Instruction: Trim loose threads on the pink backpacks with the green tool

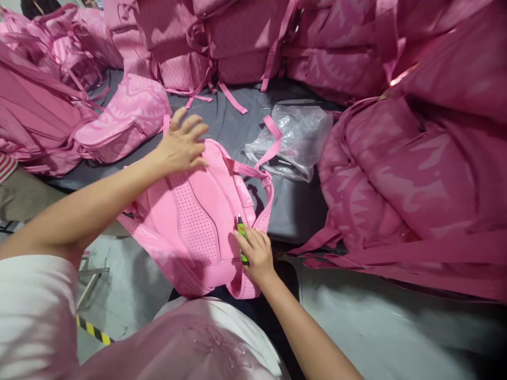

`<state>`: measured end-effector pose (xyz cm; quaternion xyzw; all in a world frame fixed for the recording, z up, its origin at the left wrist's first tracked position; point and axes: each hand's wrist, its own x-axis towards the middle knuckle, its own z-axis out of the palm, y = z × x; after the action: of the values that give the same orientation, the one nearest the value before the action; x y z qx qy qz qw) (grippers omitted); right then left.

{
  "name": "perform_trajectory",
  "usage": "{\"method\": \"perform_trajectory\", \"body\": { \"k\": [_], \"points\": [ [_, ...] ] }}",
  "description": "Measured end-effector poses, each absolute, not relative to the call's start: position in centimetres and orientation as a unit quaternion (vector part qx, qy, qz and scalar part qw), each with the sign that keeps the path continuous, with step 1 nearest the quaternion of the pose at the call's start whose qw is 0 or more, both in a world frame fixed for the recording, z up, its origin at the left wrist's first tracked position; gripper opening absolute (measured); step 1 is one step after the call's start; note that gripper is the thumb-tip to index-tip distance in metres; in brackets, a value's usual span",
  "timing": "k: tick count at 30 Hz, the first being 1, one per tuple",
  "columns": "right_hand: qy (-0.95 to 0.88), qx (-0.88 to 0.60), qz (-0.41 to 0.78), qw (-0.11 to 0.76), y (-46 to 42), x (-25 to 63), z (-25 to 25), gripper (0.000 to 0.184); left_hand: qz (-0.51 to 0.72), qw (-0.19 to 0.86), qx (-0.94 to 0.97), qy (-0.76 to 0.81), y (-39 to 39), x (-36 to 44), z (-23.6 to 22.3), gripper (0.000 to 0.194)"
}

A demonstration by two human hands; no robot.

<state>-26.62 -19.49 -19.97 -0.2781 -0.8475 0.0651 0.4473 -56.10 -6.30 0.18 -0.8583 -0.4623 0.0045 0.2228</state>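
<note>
A light pink backpack (198,221) lies back-side up at the near edge of a grey table (293,211), its mesh padding and shoulder straps facing me. My left hand (182,145) rests flat on the top end of the backpack, fingers spread. My right hand (255,256) is closed around a green lighter (241,230) with its tip pointing up, held against the backpack's right shoulder strap.
Piles of darker pink backpacks (415,174) crowd the table at the right, back and left. A crumpled clear plastic bag (297,137) lies behind the backpack. Yellow-black floor tape (93,330) shows at lower left beside a metal frame.
</note>
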Motion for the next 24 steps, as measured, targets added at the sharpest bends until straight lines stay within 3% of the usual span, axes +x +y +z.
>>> {"method": "perform_trajectory", "body": {
  "k": [4,7,12,14,17,24],
  "points": [
    [-0.775,-0.313,0.121,0.536,-19.3,-26.8,-17.3,0.053,0.054,0.148,-0.893,-0.421,-9.6,-51.9,-2.6,0.056],
    [-0.698,-0.390,0.149,0.581,-19.0,-27.1,-14.3,0.041,0.062,0.094,-0.889,-0.443,-10.7,-49.5,-4.2,0.053],
    [-0.585,-0.384,0.340,0.628,-18.3,-28.3,-10.3,0.031,-0.048,0.028,-0.915,-0.399,-12.1,-48.2,-4.3,0.045],
    [-0.543,-0.397,0.350,0.652,-18.1,-28.8,-10.0,0.030,-0.089,0.025,-0.933,-0.347,-13.1,-47.3,-4.2,0.040],
    [-0.491,-0.456,0.348,0.656,-17.7,-29.1,-11.0,0.028,-0.072,0.055,-0.937,-0.338,-14.0,-46.0,-4.4,0.027],
    [-0.476,-0.494,0.398,0.610,-16.7,-28.0,-12.0,0.024,-0.100,0.062,-0.919,-0.377,-13.4,-46.4,-7.6,0.020]
  ]
}}
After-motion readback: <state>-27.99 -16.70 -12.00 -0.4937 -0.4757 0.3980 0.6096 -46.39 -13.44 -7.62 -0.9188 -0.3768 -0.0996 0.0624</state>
